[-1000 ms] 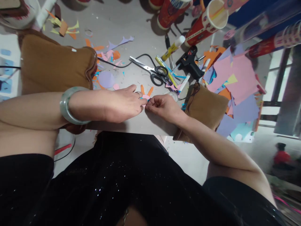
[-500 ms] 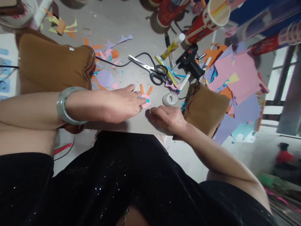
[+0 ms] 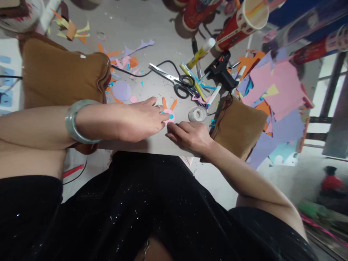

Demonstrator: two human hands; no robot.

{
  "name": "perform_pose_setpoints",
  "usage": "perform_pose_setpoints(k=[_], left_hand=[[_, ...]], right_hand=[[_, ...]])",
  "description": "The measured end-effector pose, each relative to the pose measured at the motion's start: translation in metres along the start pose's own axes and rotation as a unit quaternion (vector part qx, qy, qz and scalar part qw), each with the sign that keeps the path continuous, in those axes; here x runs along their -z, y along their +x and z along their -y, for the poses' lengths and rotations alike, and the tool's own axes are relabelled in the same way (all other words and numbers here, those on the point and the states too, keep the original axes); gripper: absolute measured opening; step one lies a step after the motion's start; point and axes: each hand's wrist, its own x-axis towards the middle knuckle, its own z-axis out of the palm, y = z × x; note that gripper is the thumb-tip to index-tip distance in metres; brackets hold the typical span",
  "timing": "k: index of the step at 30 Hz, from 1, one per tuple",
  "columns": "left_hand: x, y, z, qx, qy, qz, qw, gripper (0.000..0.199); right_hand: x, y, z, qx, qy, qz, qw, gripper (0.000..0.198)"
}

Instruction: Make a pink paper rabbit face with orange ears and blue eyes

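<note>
A pink paper rabbit face with orange paper ears and blue paper dots lies on the table. My left hand reaches over its left side, fingers spread and their tips resting on the paper. Part of the face is hidden under them. At the lower edge of the face is my right hand, its index fingertip touching or very near the paper and its other fingers curled in. Whatever is between thumb and finger is too small to make out. A clear tape roll lies just above the right hand.
Black-handled scissors, a yellow marker and a black glue gun lie beyond my hands. Brown cushions flank the work area. Paper scraps, coloured sheets and red paper cups are spread around.
My right hand has moved a little to the left, bringing its fingertips up to the lower edge of the rabbit face. My left hand stays in place.
</note>
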Motion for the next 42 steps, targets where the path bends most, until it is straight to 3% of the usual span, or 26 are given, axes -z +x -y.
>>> perform_pose_setpoints(k=[3,7,11,20,27,34,42], left_hand=[[0.002,0.0,-0.001,0.0,0.015,0.018,1.0,0.027],[-0.002,0.0,-0.001,0.002,0.013,-0.007,1.0,0.023],[-0.005,-0.001,-0.001,0.0,0.004,-0.029,1.0,0.023],[0.002,0.002,0.001,-0.01,0.036,0.06,0.998,0.031],[0.007,0.001,0.0,-0.007,0.035,0.061,0.998,0.032],[-0.001,0.001,0.006,-0.027,0.041,0.036,0.998,0.023],[0.006,0.001,0.001,-0.015,0.039,0.053,0.998,0.032]], right_hand=[[-0.004,-0.003,-0.002,0.042,-0.041,-0.058,0.997,0.038],[-0.007,-0.005,-0.002,0.066,-0.079,-0.101,0.99,0.035],[-0.009,-0.006,-0.002,0.062,-0.082,-0.098,0.99,0.036],[-0.011,-0.006,-0.001,0.057,-0.074,-0.111,0.989,0.033],[-0.012,-0.006,-0.002,0.04,-0.051,-0.068,0.996,0.039],[-0.014,-0.007,-0.002,0.043,-0.048,-0.079,0.995,0.037],[-0.012,-0.004,0.0,0.066,-0.076,-0.145,0.984,0.034]])
